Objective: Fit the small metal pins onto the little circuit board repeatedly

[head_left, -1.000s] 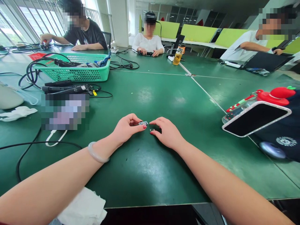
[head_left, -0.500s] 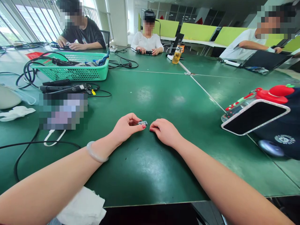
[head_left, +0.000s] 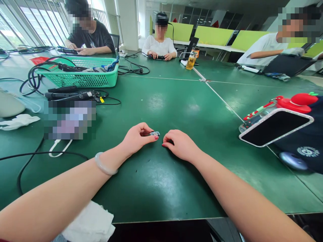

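Observation:
Near the middle of the green table, my left hand (head_left: 139,137) pinches a small, flat, silvery-blue piece (head_left: 155,133) between thumb and fingers. Its kind is too small to tell, and part of it is hidden by the fingers. A pale bangle (head_left: 103,164) circles the left wrist. Just to the right, my right hand (head_left: 180,144) is curled, its thumb tip close to the bent fingers and pointing towards the left hand. A narrow gap lies between the two hands. Whether the right fingertips hold anything cannot be made out.
A green basket (head_left: 83,79) with cables and black devices (head_left: 72,95) stands at left, beyond a phone (head_left: 72,121). White tissue (head_left: 89,222) lies near the front edge. At right, a phone (head_left: 276,127) leans by a red-lidded bottle (head_left: 294,102). Several people sit across the table.
Gaps between the right thumb and fingers show a little more than before. The left hand keeps its pinch on the small silvery-blue piece. The whole view has shifted slightly.

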{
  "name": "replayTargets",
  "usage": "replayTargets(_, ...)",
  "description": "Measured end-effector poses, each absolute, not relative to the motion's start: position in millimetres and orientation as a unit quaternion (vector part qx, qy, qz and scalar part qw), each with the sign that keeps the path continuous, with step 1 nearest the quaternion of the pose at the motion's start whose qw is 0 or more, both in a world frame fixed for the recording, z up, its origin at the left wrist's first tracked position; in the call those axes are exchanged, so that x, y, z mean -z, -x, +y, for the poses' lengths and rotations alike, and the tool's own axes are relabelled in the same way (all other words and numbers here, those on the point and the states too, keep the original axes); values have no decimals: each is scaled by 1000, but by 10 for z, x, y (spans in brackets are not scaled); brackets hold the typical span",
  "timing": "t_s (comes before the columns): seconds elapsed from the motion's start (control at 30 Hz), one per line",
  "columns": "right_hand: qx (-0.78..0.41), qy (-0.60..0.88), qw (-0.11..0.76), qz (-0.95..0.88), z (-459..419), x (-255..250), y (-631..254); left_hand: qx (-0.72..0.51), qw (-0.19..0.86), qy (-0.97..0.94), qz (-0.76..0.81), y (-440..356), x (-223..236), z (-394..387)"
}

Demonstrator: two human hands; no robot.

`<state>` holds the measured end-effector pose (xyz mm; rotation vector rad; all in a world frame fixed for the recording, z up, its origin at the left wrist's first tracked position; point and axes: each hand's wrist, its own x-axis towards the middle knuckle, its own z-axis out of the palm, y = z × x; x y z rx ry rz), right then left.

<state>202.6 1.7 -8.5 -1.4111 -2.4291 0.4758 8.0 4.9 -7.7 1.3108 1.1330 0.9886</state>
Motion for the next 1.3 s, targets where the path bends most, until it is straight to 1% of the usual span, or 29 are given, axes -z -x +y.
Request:
replayTargets(0.1, -163, 497, 145, -840, 39, 86, -2055, -411, 539, -555, 483, -85, 69, 48)
replayTargets(0.33, -134, 561, 156, -802, 118, 126, -2112, -388, 525, -579, 488, -65, 96, 60)
replayTargets(0.47, -109, 574, 138, -800, 124, 128, -2120, -378, 517, -589, 492, -54, 116, 68)
replayTargets(0.77, -39, 549, 93, -830, 117, 148, -2097, -375, 485, -608, 504, -55, 113, 69)
replayTargets(0.83, -27, 554, 109, -825, 120, 149, -2101, -364, 471, -624, 507, -48, 121, 71)
replayTargets(0.93, -16, 559, 171, -812, 102, 123, -2092, -345, 448, -651, 507, -36, 125, 68)
replayTargets(1.0, -12, 539, 213, -815, 69, 98, -2063, -337, 439, -662, 505, -35, 121, 60)
replayTargets(1.07, -9, 502, 236, -832, 24, 79, -2015, -330, 433, -671, 503, -40, 114, 51)
replayTargets(1.17, 0, 462, 239, -854, -38, 71, -1940, -316, 420, -685, 505, -48, 111, 42)
replayTargets(1.3, 13, 447, 225, -866, -70, 86, -1890, -313, 414, -689, 506, -52, 117, 38)
